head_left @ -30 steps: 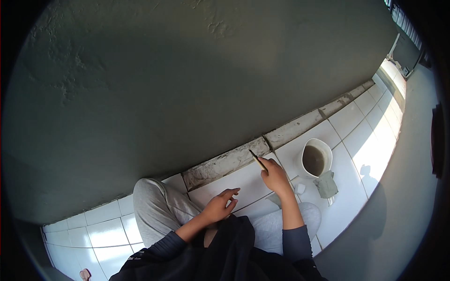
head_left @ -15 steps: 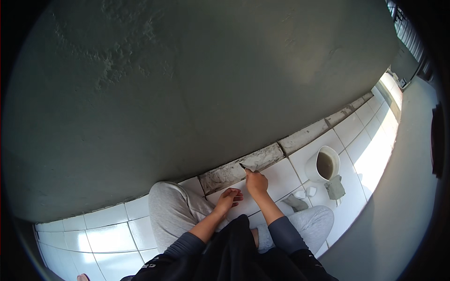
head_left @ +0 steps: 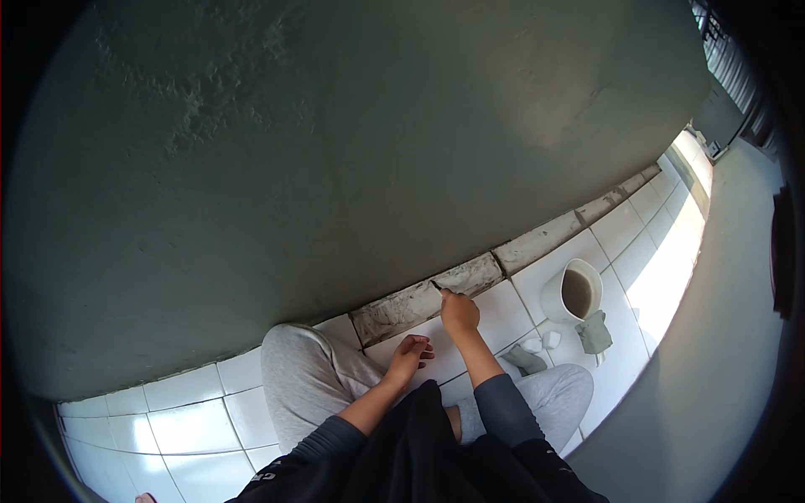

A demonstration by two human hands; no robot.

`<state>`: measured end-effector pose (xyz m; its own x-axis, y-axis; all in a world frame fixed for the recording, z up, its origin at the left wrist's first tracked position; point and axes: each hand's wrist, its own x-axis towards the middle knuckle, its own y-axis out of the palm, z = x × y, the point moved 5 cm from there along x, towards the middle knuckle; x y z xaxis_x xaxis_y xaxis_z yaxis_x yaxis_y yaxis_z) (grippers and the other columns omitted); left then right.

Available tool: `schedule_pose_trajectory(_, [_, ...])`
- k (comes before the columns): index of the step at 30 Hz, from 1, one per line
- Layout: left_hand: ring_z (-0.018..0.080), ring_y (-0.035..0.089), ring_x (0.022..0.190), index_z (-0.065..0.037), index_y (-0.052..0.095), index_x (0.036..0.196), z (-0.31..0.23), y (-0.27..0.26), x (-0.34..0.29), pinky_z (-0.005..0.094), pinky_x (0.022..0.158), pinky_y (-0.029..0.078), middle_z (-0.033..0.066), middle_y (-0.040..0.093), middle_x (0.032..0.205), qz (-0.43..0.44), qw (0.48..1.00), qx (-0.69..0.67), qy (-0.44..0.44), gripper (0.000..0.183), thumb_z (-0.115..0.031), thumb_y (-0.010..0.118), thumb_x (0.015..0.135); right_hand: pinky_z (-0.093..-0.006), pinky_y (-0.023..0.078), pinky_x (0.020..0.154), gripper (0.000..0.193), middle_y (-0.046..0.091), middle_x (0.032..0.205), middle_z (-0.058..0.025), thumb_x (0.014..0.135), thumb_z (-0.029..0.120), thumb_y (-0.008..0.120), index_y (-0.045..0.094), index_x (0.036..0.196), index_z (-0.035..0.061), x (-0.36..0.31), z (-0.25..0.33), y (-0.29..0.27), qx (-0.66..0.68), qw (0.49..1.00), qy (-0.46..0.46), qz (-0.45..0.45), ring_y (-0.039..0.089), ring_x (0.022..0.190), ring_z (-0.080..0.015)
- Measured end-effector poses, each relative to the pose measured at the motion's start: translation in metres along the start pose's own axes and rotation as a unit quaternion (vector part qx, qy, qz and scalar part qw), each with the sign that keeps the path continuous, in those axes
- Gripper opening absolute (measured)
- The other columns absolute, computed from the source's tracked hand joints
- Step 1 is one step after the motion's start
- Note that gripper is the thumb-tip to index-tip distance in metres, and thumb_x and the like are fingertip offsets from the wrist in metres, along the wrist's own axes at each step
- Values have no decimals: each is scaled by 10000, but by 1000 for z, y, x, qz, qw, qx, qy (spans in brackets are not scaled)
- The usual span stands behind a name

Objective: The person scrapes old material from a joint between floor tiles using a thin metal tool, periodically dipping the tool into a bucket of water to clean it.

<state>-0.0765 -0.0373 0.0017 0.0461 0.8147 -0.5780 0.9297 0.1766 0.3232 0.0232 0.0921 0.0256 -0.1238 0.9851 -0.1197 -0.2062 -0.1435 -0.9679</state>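
Note:
My right hand (head_left: 460,314) is closed against a smeared, grey-white skirting strip (head_left: 398,310) at the foot of the wall. A small, thin, dark-edged tool (head_left: 436,286) pokes out past its fingers; most of it is hidden in the grip, so its kind is unclear. Just left of it, my left hand (head_left: 409,355) hovers over the white floor tiles with loosely curled fingers apart and nothing in them. Right of my hands stands a white bucket (head_left: 551,295) with murky brown-grey water (head_left: 577,293) in it.
A grey cloth (head_left: 594,334) lies against the bucket's near side. Small white chunks (head_left: 551,339) and a grey rag-like piece (head_left: 524,360) lie by my right knee. The grey plastered wall (head_left: 335,151) rises ahead; my bent legs (head_left: 306,377) flank my hands.
The pale, flat, pointed shape beside my right hand's fingers no longer shows; a thin dark tip does. My right hand has tilted slightly upward toward the strip. My left hand stays almost still.

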Motion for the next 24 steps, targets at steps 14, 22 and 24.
schedule_pose_trajectory(14, [123, 564, 864, -106, 520, 1014, 8, 1, 1, 277, 730, 401, 6, 570, 919, 15, 999, 44, -9, 199, -250, 438, 904, -414, 515, 619, 250, 616, 827, -157, 821, 123, 441, 571, 1034, 138, -8, 9, 13, -14, 998, -56, 6, 636, 729, -321])
schedule_pose_trajectory(22, [124, 586, 774, -107, 500, 984, 10, -6, 4, 259, 655, 403, 4, 557, 876, -37, 999, 24, 15, 161, -238, 455, 901, -397, 523, 606, 248, 600, 885, -136, 820, 137, 449, 568, 1035, 169, -4, -6, 8, -13, 1000, -15, -4, 641, 732, -302])
schedule_pose_trajectory(24, [124, 587, 761, -108, 500, 979, 8, -6, 5, 255, 643, 402, 3, 552, 868, -39, 999, 20, 19, 154, -234, 458, 900, -403, 517, 564, 290, 607, 815, -144, 799, 126, 465, 570, 1069, 150, -13, 13, 15, -32, 993, -112, -26, 634, 675, -317])
